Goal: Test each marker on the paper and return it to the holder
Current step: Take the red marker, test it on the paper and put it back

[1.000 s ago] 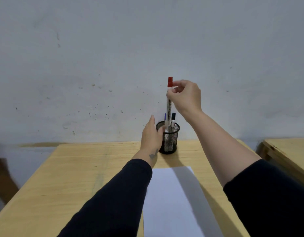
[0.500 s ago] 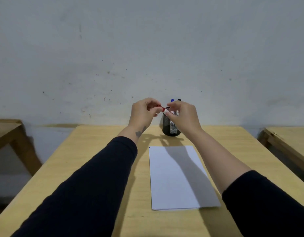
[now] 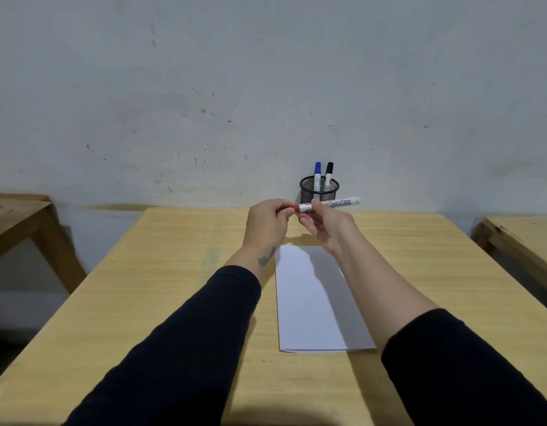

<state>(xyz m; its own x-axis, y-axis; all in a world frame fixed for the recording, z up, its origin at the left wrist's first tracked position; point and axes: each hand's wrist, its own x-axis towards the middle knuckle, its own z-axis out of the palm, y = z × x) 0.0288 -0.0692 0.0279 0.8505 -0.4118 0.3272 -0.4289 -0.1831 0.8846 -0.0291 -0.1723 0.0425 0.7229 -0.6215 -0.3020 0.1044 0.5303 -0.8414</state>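
A red-capped white marker (image 3: pixel 333 203) is held level in the air between both hands, in front of the black mesh holder (image 3: pixel 319 192). My left hand (image 3: pixel 267 224) pinches its red cap (image 3: pixel 292 208). My right hand (image 3: pixel 329 227) grips the white barrel. The cap still sits on the marker. A blue-capped marker (image 3: pixel 317 172) and a black-capped marker (image 3: pixel 329 172) stand upright in the holder at the table's far edge. A white sheet of paper (image 3: pixel 315 302) lies on the table below my hands.
The wooden table (image 3: pixel 161 287) runs up to a grey wall (image 3: pixel 266 87). Another wooden table (image 3: pixel 17 222) stands at the left, and a third one (image 3: pixel 530 241) at the right, each across a gap.
My right hand lifted the red-capped marker out of the holder and turned it level. My left hand left the holder and took hold of the cap. The view tilted down.
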